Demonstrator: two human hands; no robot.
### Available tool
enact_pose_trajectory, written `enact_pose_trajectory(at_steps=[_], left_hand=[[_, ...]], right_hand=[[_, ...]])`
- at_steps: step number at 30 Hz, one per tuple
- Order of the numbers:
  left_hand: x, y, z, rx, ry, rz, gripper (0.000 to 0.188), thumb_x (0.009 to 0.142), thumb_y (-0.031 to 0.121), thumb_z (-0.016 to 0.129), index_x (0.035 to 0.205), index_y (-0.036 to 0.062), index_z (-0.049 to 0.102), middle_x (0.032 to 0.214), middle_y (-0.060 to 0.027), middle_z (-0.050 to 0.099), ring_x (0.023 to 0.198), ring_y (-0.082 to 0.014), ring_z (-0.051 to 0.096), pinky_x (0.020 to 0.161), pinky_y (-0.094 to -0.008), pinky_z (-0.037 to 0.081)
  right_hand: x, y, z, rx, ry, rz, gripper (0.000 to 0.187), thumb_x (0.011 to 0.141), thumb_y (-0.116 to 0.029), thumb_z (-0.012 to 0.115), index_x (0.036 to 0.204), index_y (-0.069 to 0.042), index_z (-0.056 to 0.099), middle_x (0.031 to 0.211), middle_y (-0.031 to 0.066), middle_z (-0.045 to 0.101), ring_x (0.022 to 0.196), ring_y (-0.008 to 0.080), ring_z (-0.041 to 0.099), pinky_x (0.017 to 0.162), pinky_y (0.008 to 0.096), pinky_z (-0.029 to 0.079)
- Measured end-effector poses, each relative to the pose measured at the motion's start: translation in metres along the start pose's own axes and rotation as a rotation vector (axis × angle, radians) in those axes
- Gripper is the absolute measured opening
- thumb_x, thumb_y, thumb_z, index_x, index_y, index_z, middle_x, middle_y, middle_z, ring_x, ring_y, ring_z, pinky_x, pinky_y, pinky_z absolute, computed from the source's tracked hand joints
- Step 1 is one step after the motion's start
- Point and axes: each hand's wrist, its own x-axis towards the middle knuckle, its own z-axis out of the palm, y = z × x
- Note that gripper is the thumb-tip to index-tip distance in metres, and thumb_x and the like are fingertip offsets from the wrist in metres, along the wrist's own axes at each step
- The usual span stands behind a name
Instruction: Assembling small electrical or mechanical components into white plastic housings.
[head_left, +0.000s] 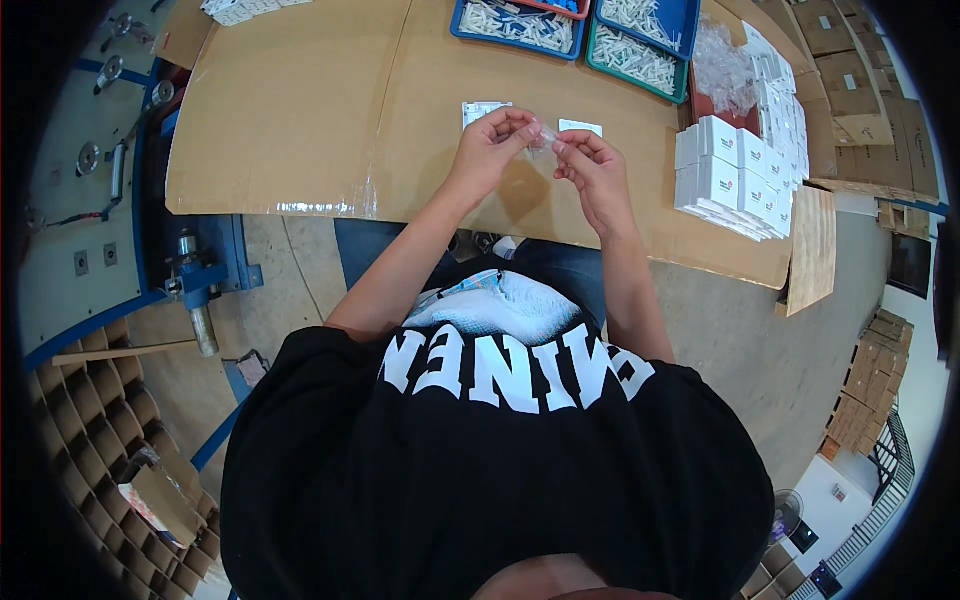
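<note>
Both hands are up over the cardboard-covered desk (pixel 300 110), meeting just above its near edge. The left hand (pixel 492 143) and the right hand (pixel 592 165) each have their fingertips pinched on a small clear plastic bag (pixel 545 138) stretched between them; what it holds is too small to make out. Two little white slips lie flat on the cardboard just beyond the hands, one (pixel 484 110) behind the left hand, the other (pixel 581 127) behind the right.

At the far edge of the desk stand trays of small white parts: a blue tray (pixel 515 24), a second blue tray (pixel 645 20) beside it, and a green tray (pixel 636 58) just in front of that one. To the right of them sits a heap of clear plastic bags (pixel 722 68). Further right, near the desk's right end, small white boxes (pixel 735 175) are stacked in neat rows.

A pile of white and light-blue material (pixel 500 300) rests in the person's lap. On the floor at lower left stands a cardboard cell divider (pixel 95 420)
</note>
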Motion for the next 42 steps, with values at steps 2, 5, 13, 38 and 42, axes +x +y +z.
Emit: enact_pose_trajectory(at_steps=[2, 5, 13, 38, 42], left_hand=[[0.000, 0.001, 0.002, -0.045, 0.028, -0.007, 0.018, 0.098, 0.014, 0.069, 0.110, 0.0011, 0.068, 0.101, -0.0041, 0.071, 0.096, -0.0112, 0.066, 0.089, -0.0269, 0.051], [0.000, 0.001, 0.001, -0.020, 0.074, 0.028, 0.020, 0.097, 0.014, 0.070, 0.112, 0.0005, 0.068, 0.102, -0.0048, 0.072, 0.096, -0.0120, 0.067, 0.089, -0.0271, 0.052], [0.004, 0.003, -0.001, -0.024, 0.112, 0.049, 0.017, 0.096, 0.011, 0.071, 0.107, -0.0020, 0.071, 0.099, -0.0075, 0.074, 0.092, -0.0121, 0.069, 0.084, -0.0255, 0.054], [0.004, 0.008, -0.001, 0.007, 0.009, 0.036, 0.017, 0.097, 0.011, 0.070, 0.109, -0.0004, 0.069, 0.105, -0.0056, 0.072, 0.097, -0.0112, 0.067, 0.087, -0.0262, 0.054], [0.005, 0.007, -0.006, 0.065, -0.013, 0.013, 0.017, 0.097, 0.010, 0.070, 0.110, 0.0000, 0.069, 0.102, -0.0037, 0.072, 0.096, -0.0101, 0.067, 0.086, -0.0253, 0.053]], right_hand=[[0.001, 0.002, 0.006, 0.119, 0.044, -0.039, 0.015, 0.092, -0.008, 0.073, 0.105, -0.001, 0.070, 0.088, 0.0027, 0.068, 0.070, 0.0090, 0.060, 0.063, 0.0246, 0.051], [-0.001, -0.001, 0.015, 0.144, 0.085, -0.017, 0.017, 0.095, -0.007, 0.070, 0.110, -0.002, 0.068, 0.086, -0.0003, 0.065, 0.073, 0.0073, 0.057, 0.065, 0.0263, 0.049], [0.004, 0.009, 0.019, 0.121, 0.123, -0.011, 0.016, 0.094, -0.009, 0.071, 0.109, -0.004, 0.070, 0.086, -0.0011, 0.065, 0.072, 0.0065, 0.056, 0.063, 0.0253, 0.047], [0.003, 0.007, 0.031, 0.061, 0.150, -0.152, 0.011, 0.095, -0.010, 0.071, 0.103, -0.003, 0.071, 0.086, -0.0016, 0.066, 0.067, 0.0029, 0.051, 0.053, 0.0200, 0.038], [0.003, 0.009, 0.031, 0.075, 0.150, -0.126, 0.011, 0.095, -0.010, 0.072, 0.102, -0.003, 0.072, 0.084, -0.0026, 0.065, 0.065, 0.0022, 0.049, 0.052, 0.0198, 0.035]])
